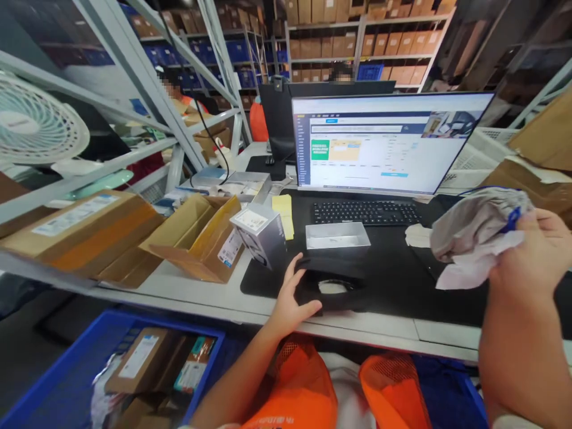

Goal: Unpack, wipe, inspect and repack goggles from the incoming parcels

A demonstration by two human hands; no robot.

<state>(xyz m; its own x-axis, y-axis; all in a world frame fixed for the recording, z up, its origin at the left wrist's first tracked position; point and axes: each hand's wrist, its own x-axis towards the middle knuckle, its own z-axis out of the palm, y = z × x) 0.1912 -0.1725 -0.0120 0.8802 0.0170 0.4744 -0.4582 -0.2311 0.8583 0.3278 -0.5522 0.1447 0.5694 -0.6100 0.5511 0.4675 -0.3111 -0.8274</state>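
My left hand [288,304] grips the left end of a dark, blurred case-like object [330,275] with a pale oval patch, low over the black desk mat. Its exact kind is not clear. Raised at the right, my right hand [531,250] pinches a crumpled grey cloth pouch [465,223] with a blue cord and some thin white wrapping. A shallow white box tray [338,236] lies between the keyboard [366,213] and the dark object. Left of it stands a grey product box [260,234], its top flap raised.
An open cardboard box [201,238] and a long carton [80,232] line the desk's left side. Behind the keyboard stands a monitor [384,143]. Below the desk edge, a blue crate [102,333] holds packages. A fan [40,122] is at far left; people sit beyond the frame.
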